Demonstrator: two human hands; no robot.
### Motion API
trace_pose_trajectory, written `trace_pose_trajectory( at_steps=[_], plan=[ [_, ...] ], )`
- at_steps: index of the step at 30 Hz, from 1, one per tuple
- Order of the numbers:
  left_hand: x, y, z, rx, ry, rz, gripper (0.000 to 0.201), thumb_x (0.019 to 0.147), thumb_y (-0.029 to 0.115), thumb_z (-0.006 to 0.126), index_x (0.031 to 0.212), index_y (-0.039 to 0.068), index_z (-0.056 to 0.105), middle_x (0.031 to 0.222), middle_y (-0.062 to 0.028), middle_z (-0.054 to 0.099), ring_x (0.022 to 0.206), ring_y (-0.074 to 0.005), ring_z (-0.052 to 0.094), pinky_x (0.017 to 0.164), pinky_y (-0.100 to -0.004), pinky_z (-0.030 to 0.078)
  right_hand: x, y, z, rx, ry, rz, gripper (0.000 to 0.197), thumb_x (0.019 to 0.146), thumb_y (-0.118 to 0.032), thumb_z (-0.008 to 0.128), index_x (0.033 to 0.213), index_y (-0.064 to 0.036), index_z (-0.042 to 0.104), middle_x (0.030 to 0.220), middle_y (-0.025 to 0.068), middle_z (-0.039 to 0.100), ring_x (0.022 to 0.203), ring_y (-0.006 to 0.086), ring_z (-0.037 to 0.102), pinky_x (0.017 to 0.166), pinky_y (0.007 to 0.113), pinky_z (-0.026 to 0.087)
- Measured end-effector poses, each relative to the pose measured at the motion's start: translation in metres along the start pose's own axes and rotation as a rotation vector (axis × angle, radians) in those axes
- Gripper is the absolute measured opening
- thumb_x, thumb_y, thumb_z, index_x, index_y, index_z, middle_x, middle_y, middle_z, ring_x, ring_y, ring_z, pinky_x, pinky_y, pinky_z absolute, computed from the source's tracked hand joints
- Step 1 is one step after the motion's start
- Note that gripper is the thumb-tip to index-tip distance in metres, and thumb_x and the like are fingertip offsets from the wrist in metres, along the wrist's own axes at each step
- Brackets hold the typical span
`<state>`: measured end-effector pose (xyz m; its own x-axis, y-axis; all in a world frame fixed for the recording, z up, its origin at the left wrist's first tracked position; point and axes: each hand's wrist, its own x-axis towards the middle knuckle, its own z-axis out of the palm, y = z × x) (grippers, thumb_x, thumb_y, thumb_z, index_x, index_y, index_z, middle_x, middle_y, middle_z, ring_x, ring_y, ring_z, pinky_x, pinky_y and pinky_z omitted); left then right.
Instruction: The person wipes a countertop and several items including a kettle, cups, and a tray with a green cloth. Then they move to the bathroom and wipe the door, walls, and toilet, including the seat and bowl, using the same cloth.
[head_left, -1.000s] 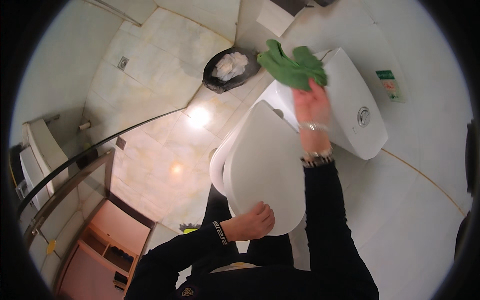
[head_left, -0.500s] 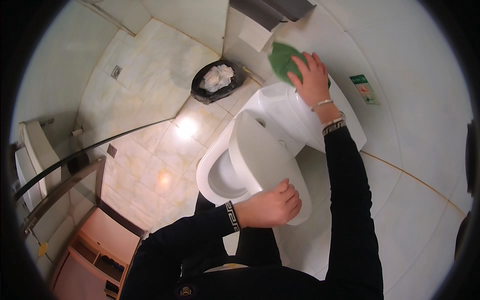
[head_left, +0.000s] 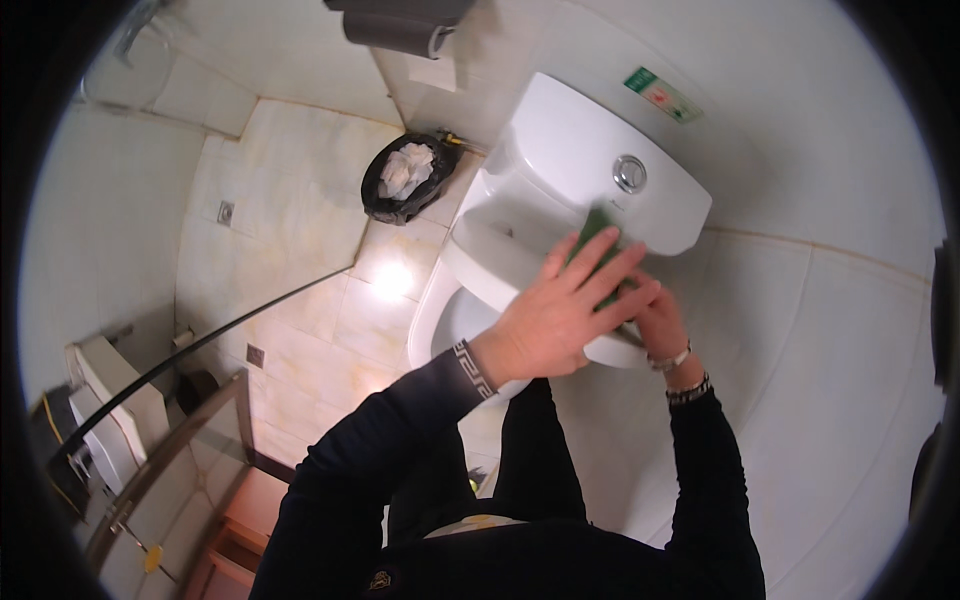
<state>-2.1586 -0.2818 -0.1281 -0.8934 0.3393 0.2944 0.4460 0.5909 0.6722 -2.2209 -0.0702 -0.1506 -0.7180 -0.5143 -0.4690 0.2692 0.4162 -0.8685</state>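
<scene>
My left hand [head_left: 552, 316] reaches over a green cloth [head_left: 597, 225], its fingers stretched out and spread across the cloth, slightly blurred. Behind and to the right of it, my right hand [head_left: 660, 322] is closed on the cloth; its fingers are partly hidden. Both hands are above the white toilet lid [head_left: 490, 272], which is tilted up from the toilet bowl rim [head_left: 424, 325]. Farther off stands the toilet tank [head_left: 565, 140], with a round chrome flush button [head_left: 629, 174] on top.
A bin with a black liner [head_left: 385, 211] holds crumpled paper [head_left: 407, 170], left of the tank. A dark paper holder [head_left: 395, 32] hangs on the far wall. A glass panel edge [head_left: 270, 295] crosses the left side, and a green-and-white sticker [head_left: 662, 95] is above the tank.
My right hand has brought the green cloth down from the tank toward me. My left hand has moved off the lid and over to the cloth. The view has shifted, showing the tank top.
</scene>
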Motion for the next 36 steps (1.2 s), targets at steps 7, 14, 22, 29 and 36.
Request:
trace_pose_trajectory(
  at_steps=[7,14,22,29,36],
  plan=[
    [-0.043,0.001,0.028,0.145,0.037,0.104,0.071,0.055,0.015,0.078,0.124,0.021,0.061,0.148,-0.0190,0.040,0.136,-0.0443,0.034,0.106,-0.0626,0.026,0.028,0.034,0.033,-0.192,-0.706,-0.348,0.047,0.097,-0.021,0.052,0.141,-0.0036,0.046,0.144,0.0145,0.045,0.127,0.0265,0.048,0.105,0.035,0.040],
    [-0.145,0.036,0.041,0.264,-0.052,0.074,0.060,0.066,0.023,0.073,0.125,0.028,0.061,0.142,-0.0117,0.047,0.135,-0.0394,0.039,0.110,-0.0613,0.026,0.065,0.150,0.074,-0.708,-0.273,0.022,0.047,0.097,-0.030,0.041,0.134,-0.0039,0.052,0.136,0.0205,0.053,0.125,0.0362,0.049,0.107,0.043,0.038],
    [-0.212,0.061,0.044,0.263,-0.118,0.004,0.046,0.090,0.028,0.058,0.136,0.031,0.053,0.148,-0.0077,0.043,0.138,-0.0331,0.039,0.104,-0.0595,0.037,0.072,0.109,0.231,-0.545,-0.334,-0.732,0.043,0.096,-0.032,0.052,0.135,-0.0159,0.054,0.144,0.0119,0.047,0.135,0.0359,0.039,0.108,0.051,0.033],
    [-0.200,0.068,0.025,0.243,-0.132,0.011,0.043,0.086,0.030,0.069,0.127,0.033,0.060,0.144,-0.0082,0.047,0.135,-0.0344,0.040,0.112,-0.0585,0.028,0.152,0.216,0.095,-0.632,-0.015,0.269,0.052,0.091,-0.039,0.044,0.137,-0.0165,0.054,0.134,0.0158,0.057,0.122,0.0365,0.054,0.104,0.046,0.042],
    [-0.095,0.054,-0.008,0.161,-0.193,-0.025,0.064,0.068,0.022,0.075,0.130,0.024,0.059,0.144,-0.0110,0.047,0.136,-0.0377,0.039,0.109,-0.0587,0.029,0.003,0.209,-0.008,-0.217,-0.098,0.140,0.044,0.097,-0.026,0.056,0.133,-0.0007,0.054,0.123,0.0154,0.062,0.114,0.0250,0.057,0.100,0.032,0.042]
  ],
)
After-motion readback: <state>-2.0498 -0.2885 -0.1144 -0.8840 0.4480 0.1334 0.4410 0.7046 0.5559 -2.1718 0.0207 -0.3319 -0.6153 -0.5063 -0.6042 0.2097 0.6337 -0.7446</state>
